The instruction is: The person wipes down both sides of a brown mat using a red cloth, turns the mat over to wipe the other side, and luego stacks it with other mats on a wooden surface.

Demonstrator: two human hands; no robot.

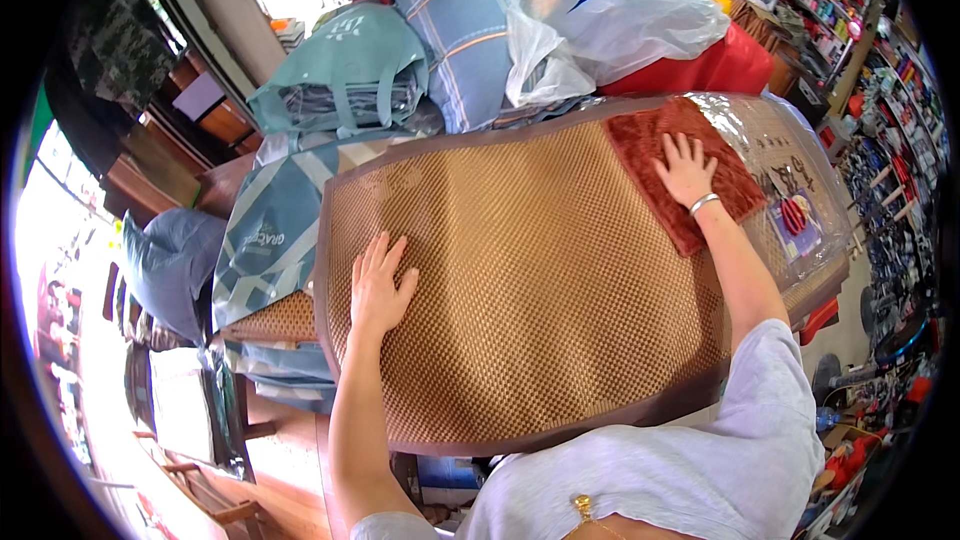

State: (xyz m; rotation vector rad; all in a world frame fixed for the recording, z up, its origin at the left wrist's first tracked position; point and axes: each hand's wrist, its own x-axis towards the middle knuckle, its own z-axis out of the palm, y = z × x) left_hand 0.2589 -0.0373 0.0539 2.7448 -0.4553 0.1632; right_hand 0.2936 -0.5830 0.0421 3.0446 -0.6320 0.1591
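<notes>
A woven mat with a dark cloth border (525,277) lies spread in front of me, with soft waves in its surface. My left hand (381,285) rests palm down near its left side, fingers apart, holding nothing. Towards the upper right, my right hand (685,169) lies flat with spread fingers on a reddish-brown plush cloth (645,157), which covers part of the mat. Right of the cloth, a pair of red-handled scissors (793,214) sits on a small purple card (806,240), over a clear plastic-wrapped mat (817,157).
Behind the mat stand a green bag (345,67), a plaid denim-blue cushion (457,30) and a stuffed white plastic bag (615,7) on something red. A patterned blue bag (270,240) adjoins the left edge. Loaded store shelves (892,112) line the right; a wooden rack (202,495) stands lower left.
</notes>
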